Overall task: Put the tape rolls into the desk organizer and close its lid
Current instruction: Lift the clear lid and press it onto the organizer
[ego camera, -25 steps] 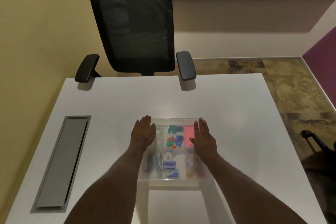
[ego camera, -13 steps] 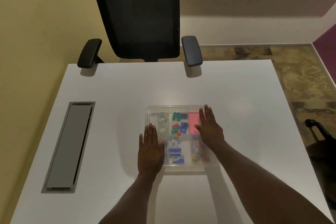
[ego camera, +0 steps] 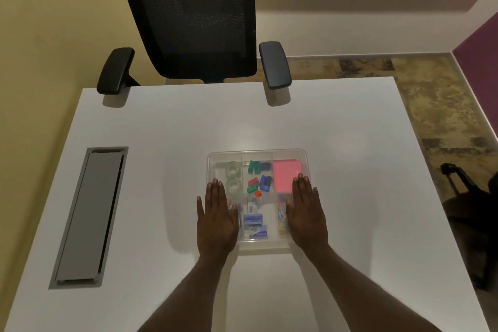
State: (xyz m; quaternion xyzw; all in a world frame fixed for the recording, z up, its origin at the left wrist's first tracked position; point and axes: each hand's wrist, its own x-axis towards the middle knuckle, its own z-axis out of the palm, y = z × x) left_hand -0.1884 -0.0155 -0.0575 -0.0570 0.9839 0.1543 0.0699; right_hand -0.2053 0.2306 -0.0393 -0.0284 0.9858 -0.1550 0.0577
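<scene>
pretty much done imo, tape rolls point(ego camera: 234, 177) sit inside the organizer point(ego camera: 257, 153), left hand point(ego camera: 217, 219) and right hand point(ego camera: 305, 217) flat open pressing the lid down

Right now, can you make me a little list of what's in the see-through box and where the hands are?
box: clear desk organizer on the white desk, with compartments
lid: looks shut, both palms flat on top
tape rolls: two clear tape rolls, far left compartment
far right compartment: pink pad
middle: green, blue and red small clips
left hand: flat on the near left part
right hand: flat on the near right part
behind the desk: black chair
</scene>
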